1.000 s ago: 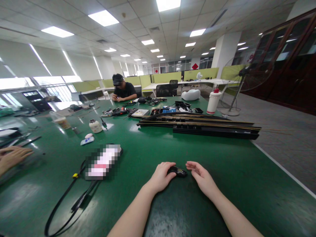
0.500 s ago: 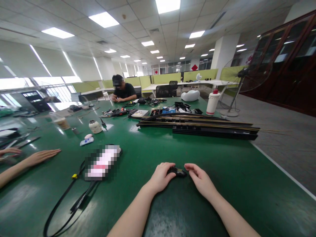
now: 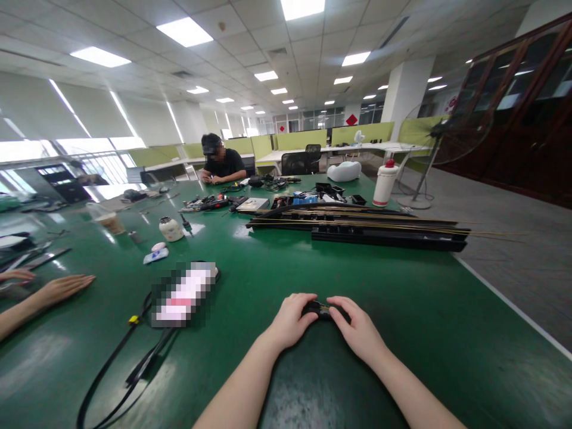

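A small black oblong object (image 3: 319, 309) with a yellowish patch on top lies on the green table in front of me. My left hand (image 3: 292, 317) curls around its left end, fingers at the far side and thumb at the near side. At the right end, the thumb and fingers of my right hand (image 3: 357, 325) close on the same object. Much of it is hidden by my hands, and its exact kind cannot be made out.
Left of my hands lies a blurred-out phone (image 3: 185, 295) with a black strap (image 3: 107, 357). Another person's hand (image 3: 67, 289) rests farther left. Black rails (image 3: 388, 238) with thin brass-coloured rods lie beyond. A jar (image 3: 171, 229), tools (image 3: 210, 203) and a white bottle (image 3: 384, 186) stand farther back.
My right hand has moved left and closed on the right end of the black object. My left hand keeps its place. The other person's hand has shifted slightly left.
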`<state>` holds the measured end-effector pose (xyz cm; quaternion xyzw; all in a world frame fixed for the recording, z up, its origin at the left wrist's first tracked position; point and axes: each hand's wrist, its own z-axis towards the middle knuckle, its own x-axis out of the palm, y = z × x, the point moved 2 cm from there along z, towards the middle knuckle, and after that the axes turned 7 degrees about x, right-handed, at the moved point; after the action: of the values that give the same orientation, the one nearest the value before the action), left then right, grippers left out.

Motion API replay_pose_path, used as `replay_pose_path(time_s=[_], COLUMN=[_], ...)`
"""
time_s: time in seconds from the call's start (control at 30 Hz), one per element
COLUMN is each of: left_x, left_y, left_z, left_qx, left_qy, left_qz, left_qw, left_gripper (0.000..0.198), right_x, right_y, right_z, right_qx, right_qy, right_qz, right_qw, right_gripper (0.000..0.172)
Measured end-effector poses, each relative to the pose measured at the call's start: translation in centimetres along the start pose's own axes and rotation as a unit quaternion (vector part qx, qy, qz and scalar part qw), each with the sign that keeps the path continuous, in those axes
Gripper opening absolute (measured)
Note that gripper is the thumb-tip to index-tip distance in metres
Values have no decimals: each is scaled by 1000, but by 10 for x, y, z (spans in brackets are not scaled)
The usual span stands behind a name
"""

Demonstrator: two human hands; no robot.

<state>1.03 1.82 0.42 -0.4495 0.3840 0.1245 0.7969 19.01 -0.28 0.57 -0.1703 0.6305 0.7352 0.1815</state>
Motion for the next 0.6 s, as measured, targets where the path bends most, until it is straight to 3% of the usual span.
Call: replay_pose_path(time_s=[0.27, 0.6], left_x=[0, 3], left_y=[0, 5], left_z=[-1, -1], left_qx=[-4, 24], left_qy=[-3, -10], left_qz=[-6, -8], left_qw=[1000, 1000], left_gripper=[43, 49], right_x=[4, 5], right_y=[3, 1], right_z=[-2, -2], right_qx=[-43, -34], right_qy=[9, 29], right_qz=[-68, -89], right_qw=[997, 995], right_gripper=[25, 19])
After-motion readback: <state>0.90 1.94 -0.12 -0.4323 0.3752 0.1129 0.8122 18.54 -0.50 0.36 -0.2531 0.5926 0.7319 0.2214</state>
